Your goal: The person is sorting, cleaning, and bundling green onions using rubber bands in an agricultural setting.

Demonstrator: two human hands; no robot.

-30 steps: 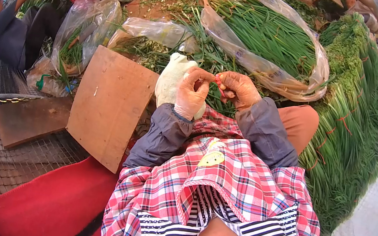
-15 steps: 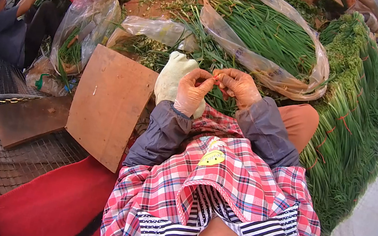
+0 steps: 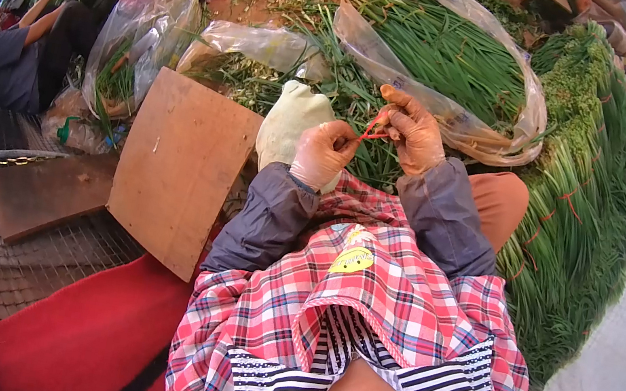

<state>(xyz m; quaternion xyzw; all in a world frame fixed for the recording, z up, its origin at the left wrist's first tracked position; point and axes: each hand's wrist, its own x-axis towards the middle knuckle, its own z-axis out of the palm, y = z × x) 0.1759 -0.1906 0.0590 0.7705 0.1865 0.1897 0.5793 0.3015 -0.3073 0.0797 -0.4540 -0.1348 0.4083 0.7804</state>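
Note:
Between my two hands, in front of my plaid apron (image 3: pixel 409 309), a thin red rubber band (image 3: pixel 373 134) is pulled out taut. My left hand (image 3: pixel 324 152), in a thin clear glove, pinches one end with thumb and fingertips. The other end is looped about the fingers of my right hand (image 3: pixel 414 134), which are curled, with the index finger raised. A pale cloth-like bundle (image 3: pixel 285 124) sits just behind my left hand. Loose green stalks (image 3: pixel 373 168) lie beneath the hands.
Beyond my hands stands an open plastic bag (image 3: pixel 536 108) of long green stalks. Red-tied green bundles (image 3: pixel 586 230) are stacked at right. A brown board (image 3: pixel 178 166) leans at left, near another board (image 3: pixel 56 192). A co-worker's dark sleeve (image 3: pixel 9 70) shows at far left.
My hands have moved slightly apart, and the red band now shows stretched between them. My right hand has turned and its index finger has lifted.

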